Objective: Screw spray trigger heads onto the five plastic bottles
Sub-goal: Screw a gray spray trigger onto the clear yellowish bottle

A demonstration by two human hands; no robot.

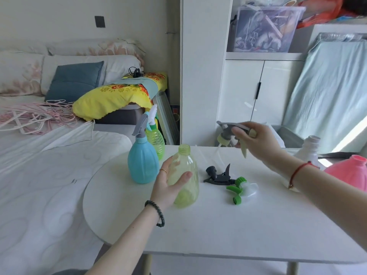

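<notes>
My left hand [168, 185] grips a pale yellow-green bottle [186, 175] that stands upright with a bare threaded neck on the white table [218, 225]. My right hand [258, 141] holds a grey and pale yellow trigger head [226, 133] in the air, up and to the right of that neck, its dip tube hanging down. Behind on the left stand a blue bottle [142, 163] with a grey head and a green bottle [157, 139] with a white head. A white bottle [309, 149] and a pink bottle [351, 171] stand headless at the right.
Two loose trigger heads lie on the table right of the held bottle: a black one [217, 175] and a green and white one [240, 188]. A bed [39, 175] borders the table's left side. A white cabinet [258, 92] stands behind.
</notes>
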